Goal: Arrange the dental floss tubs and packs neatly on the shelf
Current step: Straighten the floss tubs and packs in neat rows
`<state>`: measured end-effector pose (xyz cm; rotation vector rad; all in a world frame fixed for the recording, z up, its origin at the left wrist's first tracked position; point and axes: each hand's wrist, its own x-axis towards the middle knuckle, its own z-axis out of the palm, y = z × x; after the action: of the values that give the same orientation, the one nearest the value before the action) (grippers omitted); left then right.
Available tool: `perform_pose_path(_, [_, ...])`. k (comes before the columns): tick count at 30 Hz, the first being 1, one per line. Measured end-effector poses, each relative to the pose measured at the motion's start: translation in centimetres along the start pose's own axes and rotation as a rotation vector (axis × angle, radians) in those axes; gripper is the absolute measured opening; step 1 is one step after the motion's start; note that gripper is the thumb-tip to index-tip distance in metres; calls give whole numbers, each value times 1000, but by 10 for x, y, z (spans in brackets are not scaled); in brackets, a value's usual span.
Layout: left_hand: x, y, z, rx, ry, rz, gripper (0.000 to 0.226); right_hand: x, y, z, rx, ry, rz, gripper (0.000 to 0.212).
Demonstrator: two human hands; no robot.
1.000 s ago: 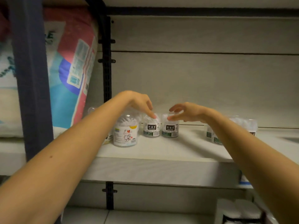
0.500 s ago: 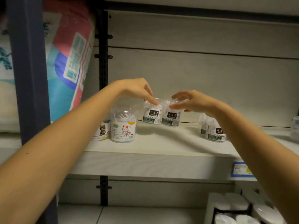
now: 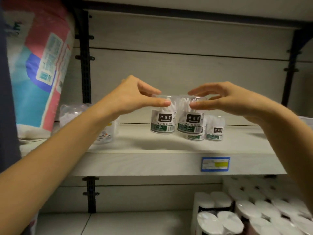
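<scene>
While I watch from beside the shelf, a big soft pack in pink and blue leans at the far left. Next to it stands a clear tub with a cartoon label, half hidden behind the person's arm.

Then comes the left hand. Its thumb and fingers pinch the top of the left floss tub, right at the lid. The right floss tub is pressed up against it, side by side, with both labels facing out. The right hand holds that one the same way, its fingers pinching the lid from above.

Both tubs are over the middle of the shelf. I think they hang a little above the board, but I cannot tell for sure. Holding them by the top keeps the labels in sight and lets the two go down together as a pair.

Just behind and to the right sit two small floss tubs, close together on the shelf. My guess is the pair in the hands should join them in a tidy row. A blue price tag is stuck on the shelf's front edge, and white rolls are stacked below.
</scene>
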<state>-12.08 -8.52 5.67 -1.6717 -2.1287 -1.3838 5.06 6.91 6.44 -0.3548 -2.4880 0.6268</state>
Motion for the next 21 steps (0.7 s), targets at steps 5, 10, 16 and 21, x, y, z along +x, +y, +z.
perform_pose_path(5, [21, 20, 59, 7, 33, -10, 62, -16, 43, -34, -91, 42, 16, 67])
perform_pose_path(10, [28, 23, 107, 51, 43, -57, 64, -22, 90, -40, -72, 28, 4, 70])
perform_pose_path(16, [23, 20, 129, 132, 38, -99, 61, -22, 125, -31, -28, -41, -37, 58])
perform_pose_path(21, [14, 26, 126, 312, 75, 21, 62, -37, 132, -32, -93, 104, -180, 64])
